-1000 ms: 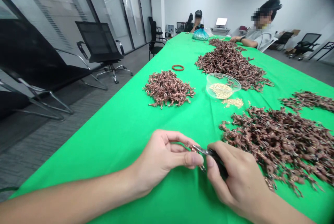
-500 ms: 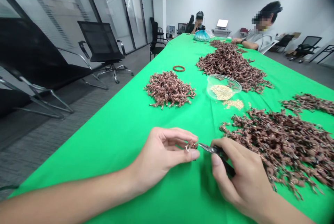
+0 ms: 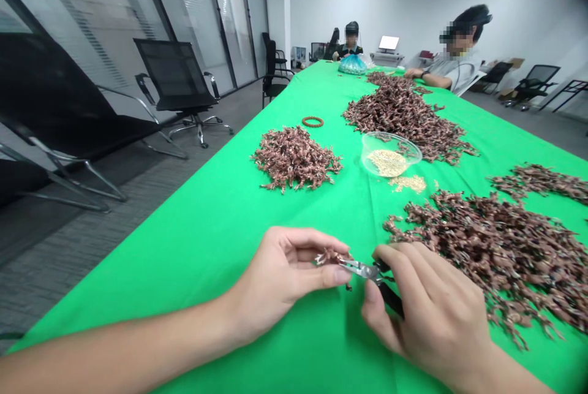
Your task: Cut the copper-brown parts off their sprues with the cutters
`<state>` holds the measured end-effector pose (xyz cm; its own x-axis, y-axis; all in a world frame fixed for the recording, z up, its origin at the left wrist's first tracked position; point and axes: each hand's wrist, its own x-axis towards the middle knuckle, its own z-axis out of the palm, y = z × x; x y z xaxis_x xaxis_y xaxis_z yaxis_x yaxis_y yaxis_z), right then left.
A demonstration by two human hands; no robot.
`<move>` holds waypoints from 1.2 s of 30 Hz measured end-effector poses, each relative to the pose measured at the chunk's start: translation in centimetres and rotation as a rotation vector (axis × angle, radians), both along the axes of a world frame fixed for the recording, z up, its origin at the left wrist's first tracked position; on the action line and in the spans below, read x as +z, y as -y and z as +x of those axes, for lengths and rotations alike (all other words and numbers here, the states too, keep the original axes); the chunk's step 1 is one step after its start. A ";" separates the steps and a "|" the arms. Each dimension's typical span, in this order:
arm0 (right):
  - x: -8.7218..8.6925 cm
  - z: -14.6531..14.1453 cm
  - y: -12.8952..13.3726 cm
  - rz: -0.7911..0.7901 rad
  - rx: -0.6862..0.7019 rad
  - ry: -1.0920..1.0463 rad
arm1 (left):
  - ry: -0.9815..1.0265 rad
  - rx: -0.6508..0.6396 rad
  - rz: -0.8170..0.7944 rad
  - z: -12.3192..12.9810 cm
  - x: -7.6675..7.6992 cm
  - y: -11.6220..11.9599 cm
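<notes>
Between thumb and fingers, my left hand (image 3: 294,271) pinches a small brown figure-like piece (image 3: 329,255) with pale tips. My right hand (image 3: 432,308) is closed around dark-handled pliers (image 3: 365,269). Their metal jaws reach the piece at my left fingertips; whether they grip it I cannot tell. A tiny dark bit (image 3: 348,287) shows just below my left thumb. Beyond my hands lies a small heap of similar brown pieces (image 3: 296,158). A larger heap of brown pieces (image 3: 496,247) spreads beside my right hand.
A clear plastic bowl (image 3: 416,152) holds small golden bits, with more golden bits (image 3: 411,183) spilled beside it. Behind stand another brown heap (image 3: 404,115), a brown beaded ring (image 3: 313,121) and a blue bag (image 3: 352,64). Two people sit at the green-covered table (image 3: 206,228). Chairs line the left.
The pliers have moved left, and their jaws now reach the piece in my left hand. That piece sits a little further left, its pale tips turned outward. The far person's hand has lowered.
</notes>
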<state>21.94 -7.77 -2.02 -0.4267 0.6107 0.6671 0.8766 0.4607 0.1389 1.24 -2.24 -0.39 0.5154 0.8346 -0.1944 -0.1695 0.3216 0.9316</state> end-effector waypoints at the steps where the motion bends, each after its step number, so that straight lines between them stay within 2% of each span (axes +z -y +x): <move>1: 0.0 0.0 0.0 0.011 -0.009 0.010 | 0.002 0.000 -0.004 0.0 0.0 0.0; 8: 0.0 -0.1 -0.1 0.025 -0.031 0.059 | 0.012 -0.003 -0.033 0.1 -0.1 0.1; 14: 0.0 -0.2 0.0 0.098 -0.006 0.042 | 0.020 -0.014 -0.038 0.1 -0.1 0.2; 36: -0.1 0.1 0.1 0.088 -0.003 0.128 | 0.039 -0.017 -0.092 0.2 -0.1 0.2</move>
